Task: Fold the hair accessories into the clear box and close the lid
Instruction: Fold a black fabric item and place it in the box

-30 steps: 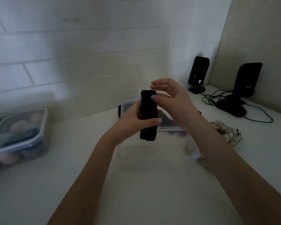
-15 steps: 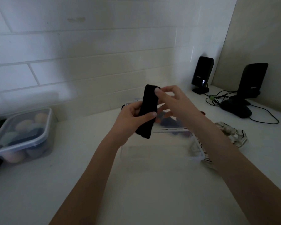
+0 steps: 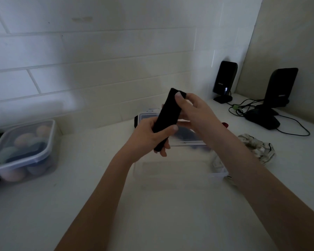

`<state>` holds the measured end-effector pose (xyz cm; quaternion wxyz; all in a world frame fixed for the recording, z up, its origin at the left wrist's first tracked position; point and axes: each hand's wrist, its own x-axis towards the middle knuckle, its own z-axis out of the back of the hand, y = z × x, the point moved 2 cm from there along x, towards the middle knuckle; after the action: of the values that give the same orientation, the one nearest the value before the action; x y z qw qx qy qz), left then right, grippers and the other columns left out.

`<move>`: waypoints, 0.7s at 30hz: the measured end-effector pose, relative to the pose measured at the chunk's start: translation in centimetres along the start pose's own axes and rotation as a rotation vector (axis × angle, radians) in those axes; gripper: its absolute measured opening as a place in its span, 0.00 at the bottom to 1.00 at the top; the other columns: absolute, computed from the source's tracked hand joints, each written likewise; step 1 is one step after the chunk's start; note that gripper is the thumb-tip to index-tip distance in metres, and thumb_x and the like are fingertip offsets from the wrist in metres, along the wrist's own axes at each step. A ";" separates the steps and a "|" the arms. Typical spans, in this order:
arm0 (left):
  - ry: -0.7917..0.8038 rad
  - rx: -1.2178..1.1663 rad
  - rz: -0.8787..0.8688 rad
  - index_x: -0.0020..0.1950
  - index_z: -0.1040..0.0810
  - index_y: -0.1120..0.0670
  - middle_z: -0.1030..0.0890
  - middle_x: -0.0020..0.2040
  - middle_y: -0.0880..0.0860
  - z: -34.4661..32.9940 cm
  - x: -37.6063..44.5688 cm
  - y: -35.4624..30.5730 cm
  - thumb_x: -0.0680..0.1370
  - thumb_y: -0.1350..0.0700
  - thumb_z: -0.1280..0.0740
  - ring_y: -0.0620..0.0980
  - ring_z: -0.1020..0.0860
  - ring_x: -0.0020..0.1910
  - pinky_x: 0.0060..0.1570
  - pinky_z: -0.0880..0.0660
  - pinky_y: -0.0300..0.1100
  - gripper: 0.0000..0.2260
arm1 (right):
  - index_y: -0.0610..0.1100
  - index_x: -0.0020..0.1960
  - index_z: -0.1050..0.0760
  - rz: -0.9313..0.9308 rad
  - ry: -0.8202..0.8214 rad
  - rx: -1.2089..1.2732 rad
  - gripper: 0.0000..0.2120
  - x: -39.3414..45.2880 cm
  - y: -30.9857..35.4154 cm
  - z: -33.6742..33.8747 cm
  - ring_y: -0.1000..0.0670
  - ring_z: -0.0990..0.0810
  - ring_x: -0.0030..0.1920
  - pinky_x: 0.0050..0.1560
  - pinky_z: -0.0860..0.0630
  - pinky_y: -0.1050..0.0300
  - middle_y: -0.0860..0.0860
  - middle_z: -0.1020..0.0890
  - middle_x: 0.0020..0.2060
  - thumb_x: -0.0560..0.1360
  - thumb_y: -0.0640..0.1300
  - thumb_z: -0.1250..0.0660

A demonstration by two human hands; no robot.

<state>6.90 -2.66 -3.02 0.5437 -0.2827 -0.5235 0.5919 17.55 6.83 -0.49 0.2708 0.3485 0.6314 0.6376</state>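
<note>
The counter (image 3: 152,214) in front of the clear box (image 3: 179,171) lies open, and so does the strip between that box and the lidded tub (image 3: 24,153) at the far left. Both hands (image 3: 149,136) (image 3: 198,109) hold the black band (image 3: 168,115) above the box, crowding the way down into it. To the right, a patterned cloth (image 3: 257,147) touches the box's side, and behind it speakers (image 3: 225,80) (image 3: 279,86), a mouse (image 3: 263,120) and cables (image 3: 243,107) fill the corner.

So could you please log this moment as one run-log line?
left hand: holds black band low | right hand: pinches its top | clear box: open below | lid: off
</note>
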 end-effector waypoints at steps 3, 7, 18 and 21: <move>-0.046 0.014 0.002 0.37 0.24 0.52 0.22 0.22 0.51 0.1 0.1 0.1 0.76 0.53 0.33 0.48 0.24 0.18 0.19 0.31 0.36 0.08 | 0.42 0.64 0.31 -0.078 0.160 -0.137 0.22 -0.5 -0.4 -0.4 0.44 0.17 0.53 0.53 0.19 0.49 0.41 0.18 0.55 0.73 0.49 0.32; -0.023 0.068 0.004 0.38 0.25 0.51 0.22 0.22 0.51 -0.1 0.1 0.1 0.75 0.53 0.32 0.48 0.24 0.19 0.21 0.29 0.38 0.07 | 0.41 0.57 0.24 -0.030 0.196 -0.062 0.15 -1.0 -0.5 -0.5 0.42 0.17 0.53 0.57 0.21 0.46 0.43 0.16 0.53 0.72 0.39 0.29; 0.047 0.031 0.006 0.39 0.23 0.56 0.23 0.21 0.52 -0.3 0.1 0.1 0.80 0.49 0.43 0.50 0.24 0.18 0.20 0.27 0.37 0.17 | 0.32 0.55 0.23 -0.033 -0.081 0.080 0.22 -0.4 0.1 0.4 0.42 0.16 0.46 0.43 0.17 0.55 0.38 0.16 0.50 0.74 0.51 0.32; 0.052 0.016 0.015 0.40 0.22 0.55 0.21 0.23 0.51 -0.3 0.1 0.2 0.80 0.51 0.40 0.49 0.21 0.22 0.23 0.25 0.37 0.13 | 0.38 0.53 0.20 -0.043 -0.123 -0.007 0.23 -0.2 -0.2 0.8 0.48 0.17 0.42 0.35 0.24 0.58 0.44 0.15 0.50 0.71 0.58 0.32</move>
<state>7.08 -2.46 -3.30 0.5548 -0.2975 -0.5024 0.5927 18.29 7.20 -0.75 0.3239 0.3726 0.6185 0.6113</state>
